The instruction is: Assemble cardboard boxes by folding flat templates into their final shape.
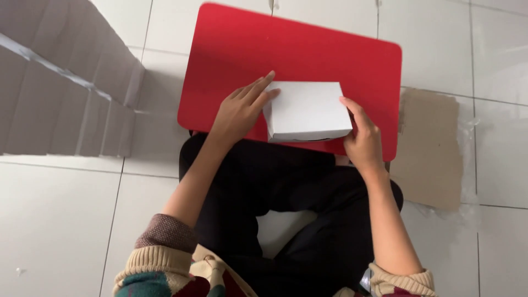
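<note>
Head view: white box, matte cardboard, rectangular, between both hands on smooth red tabletop. Left hand fingers flat, together, against its side; right hand fingers curled on opposite edge. Glossy white floor tiles; brown cardboard sheet beyond right fingers.

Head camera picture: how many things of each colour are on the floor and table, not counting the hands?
White: 1, the box, with the left hand and right hand on its sides
Red: 1, the table
Brown: 1, the flat cardboard
Grey: 1, the stack of folded cardboard
Total: 4
</note>
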